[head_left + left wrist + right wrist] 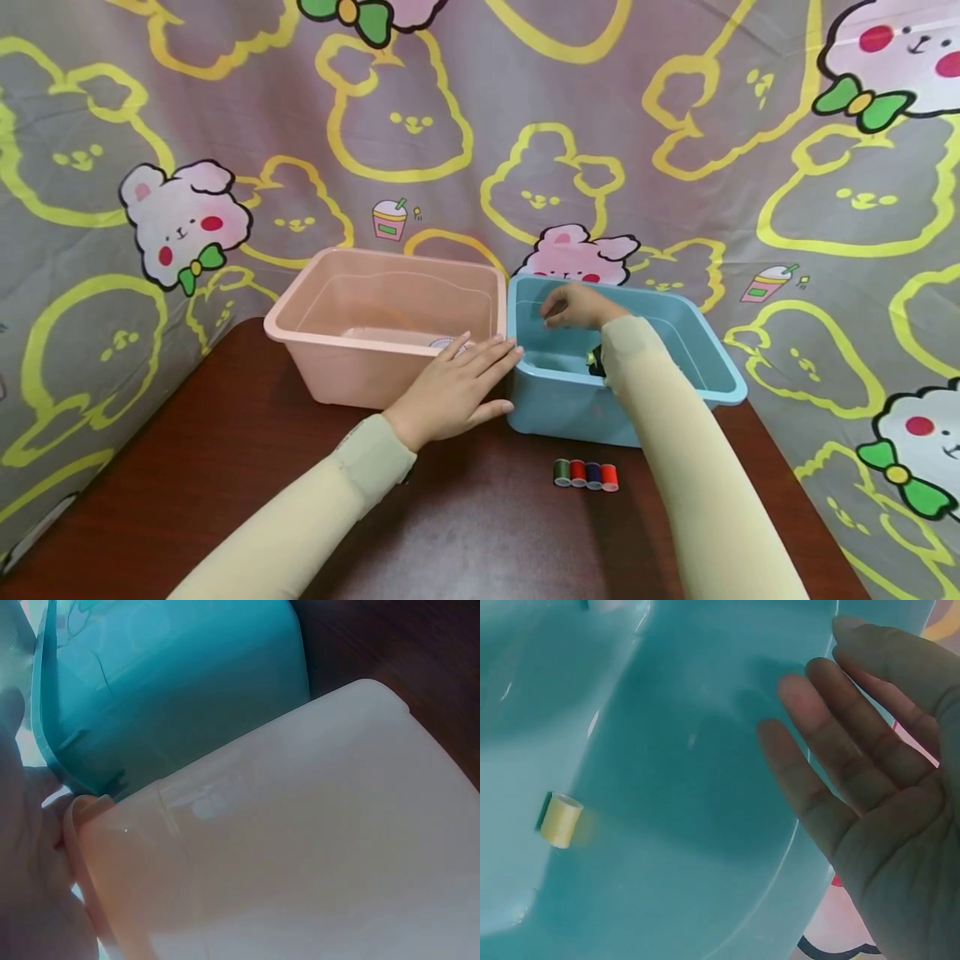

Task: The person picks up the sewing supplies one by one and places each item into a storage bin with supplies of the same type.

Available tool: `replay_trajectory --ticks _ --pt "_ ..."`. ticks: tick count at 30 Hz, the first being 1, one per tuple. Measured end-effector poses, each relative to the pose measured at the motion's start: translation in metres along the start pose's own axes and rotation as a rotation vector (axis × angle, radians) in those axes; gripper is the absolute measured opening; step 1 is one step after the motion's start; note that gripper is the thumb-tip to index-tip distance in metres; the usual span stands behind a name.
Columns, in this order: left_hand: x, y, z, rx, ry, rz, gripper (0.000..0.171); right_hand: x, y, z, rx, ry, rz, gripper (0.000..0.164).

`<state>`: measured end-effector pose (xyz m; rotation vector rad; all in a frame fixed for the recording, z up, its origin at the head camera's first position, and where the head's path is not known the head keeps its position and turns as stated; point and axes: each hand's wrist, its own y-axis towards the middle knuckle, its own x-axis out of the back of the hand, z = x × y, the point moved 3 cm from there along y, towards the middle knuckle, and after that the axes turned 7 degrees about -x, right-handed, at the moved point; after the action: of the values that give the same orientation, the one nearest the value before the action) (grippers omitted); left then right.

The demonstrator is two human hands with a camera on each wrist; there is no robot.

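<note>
My left hand (457, 387) lies with straight fingers over the near right corner of the pink bin (360, 337), its fingertips at the neighbouring blue bin (573, 408). From below, the left wrist view shows that hand beside the pink and blue rims. Inside the blue bin's opening hangs my right hand (577, 307), fingers relaxed. The right wrist view shows nothing in its palm. A yellow thread spool (561, 820) lies at the bottom of the blue bin, and part of a pale object (606, 604) shows at that view's top edge.
Several thread spools (586, 475), green, red, navy and orange-red, stand in a row on the dark wooden table (465, 533) before the blue bin. Behind the bins hangs a grey curtain (450, 108) with cartoon prints. The two bins stand side by side.
</note>
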<state>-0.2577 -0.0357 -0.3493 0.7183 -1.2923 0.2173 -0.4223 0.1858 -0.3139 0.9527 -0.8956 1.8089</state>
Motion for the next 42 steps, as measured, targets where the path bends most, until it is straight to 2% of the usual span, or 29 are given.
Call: replay_trajectory --ticks 11,14,24,31,42 --pt "0.001 0.000 -0.002 -0.013 0.003 0.028 0.073 0.011 -0.011 0.006 0.030 0.000 -0.020 0.023" --pt "0.002 0.000 -0.002 -0.004 -0.010 0.056 0.073 0.014 -0.013 0.009 0.040 -0.012 -0.030 0.022" --pt "0.003 -0.001 -0.001 0.010 -0.012 0.084 0.073 0.021 -0.025 0.026 0.081 -0.078 -0.031 0.023" --pt "0.005 -0.001 -0.002 0.005 0.001 0.072 0.074 0.030 -0.035 0.039 0.126 -0.120 -0.041 0.024" --pt "0.002 0.000 0.000 -0.001 0.014 0.074 0.073 0.032 -0.054 0.059 0.193 -0.073 -0.074 0.024"
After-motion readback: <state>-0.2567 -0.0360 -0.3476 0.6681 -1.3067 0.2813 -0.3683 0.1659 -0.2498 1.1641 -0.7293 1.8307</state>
